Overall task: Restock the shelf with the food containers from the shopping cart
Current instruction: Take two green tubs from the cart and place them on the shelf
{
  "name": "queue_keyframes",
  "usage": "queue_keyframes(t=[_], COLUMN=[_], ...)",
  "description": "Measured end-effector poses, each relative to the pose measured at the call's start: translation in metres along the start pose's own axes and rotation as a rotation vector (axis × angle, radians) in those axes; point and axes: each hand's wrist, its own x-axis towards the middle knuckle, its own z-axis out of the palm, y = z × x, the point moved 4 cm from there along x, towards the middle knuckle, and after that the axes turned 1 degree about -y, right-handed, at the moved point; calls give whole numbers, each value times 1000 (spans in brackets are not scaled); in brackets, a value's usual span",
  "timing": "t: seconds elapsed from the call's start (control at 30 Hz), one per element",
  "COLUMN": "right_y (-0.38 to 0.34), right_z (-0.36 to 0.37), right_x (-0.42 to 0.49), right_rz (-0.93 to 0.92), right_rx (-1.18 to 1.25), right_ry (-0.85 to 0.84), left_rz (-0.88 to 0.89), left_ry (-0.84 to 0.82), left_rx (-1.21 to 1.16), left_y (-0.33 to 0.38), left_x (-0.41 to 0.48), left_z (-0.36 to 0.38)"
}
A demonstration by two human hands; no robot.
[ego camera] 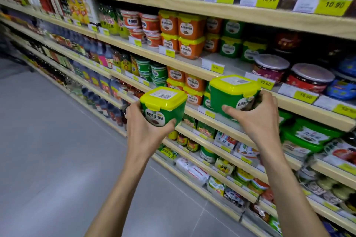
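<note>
Head view looks along a shop aisle with both arms raised toward the shelving, each hand carrying one green, yellow-lidded tub. The left hand (146,131) grips the left tub (163,106) from below and behind, fingers curled round its wall, holding it out over the aisle, clear of the shelving. The right hand (256,119) wraps the right tub (233,94), thumb across its front label, and holds it up against the front edge of the shelf (237,65); whether it touches the edge cannot be told. On that shelf a group of matching green tubs (231,48) stands at the back beside the orange tubs (190,31), with bare board in front of them, which looks like the slot meant for these two. Neither held tub is set down yet, so this pair remains to be placed. The cart is out of view, so how many containers wait in it cannot be judged.
</note>
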Motion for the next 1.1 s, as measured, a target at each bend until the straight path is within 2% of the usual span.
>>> queue_keyframes(t=[0.37, 0.5, 0.87, 1.1], right_y=[-34, -42, -33, -23], right_z=[40, 48, 65, 77], right_x=[82, 104, 151, 170], right_rz=[115, 178, 241, 279], right_rx=[-57, -66, -166, -189], right_ry=[299, 399, 534, 572], left_rz=[192, 269, 314, 318], left_ry=[-252, -297, -299, -235], left_rx=[-129, -182, -188, -117], left_y=[21, 40, 68, 75], left_x=[153, 189, 237, 249], left_z=[89, 125, 195, 225])
